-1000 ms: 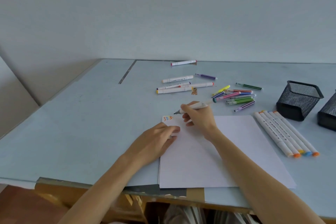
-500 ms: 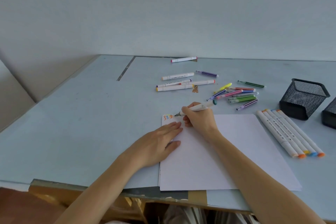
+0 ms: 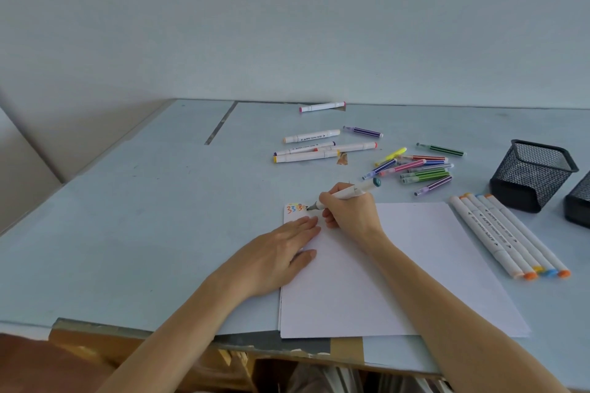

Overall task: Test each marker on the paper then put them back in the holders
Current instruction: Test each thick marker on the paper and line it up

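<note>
A white sheet of paper (image 3: pixel 412 265) lies at the table's near edge, with small orange and red marks (image 3: pixel 295 209) in its top left corner. My right hand (image 3: pixel 349 212) grips a white marker with a dark green end (image 3: pixel 360 190), its tip touching the paper right of those marks. My left hand (image 3: pixel 281 252) rests flat on the paper's left edge. Several white markers (image 3: pixel 507 234) lie in a row right of the paper. Two black mesh holders (image 3: pixel 533 174) (image 3: pixel 579 201) stand at the far right.
Thin coloured pens (image 3: pixel 418 169) lie scattered behind the paper. More white markers (image 3: pixel 314 148) lie further back, one (image 3: pixel 322 106) near the wall. The table's front edge (image 3: pixel 159 332) runs close under my forearms.
The marker tip came down from above the table onto the paper beside the marks, and a dark stroke now shows there. My left hand flattened and slid slightly right.
</note>
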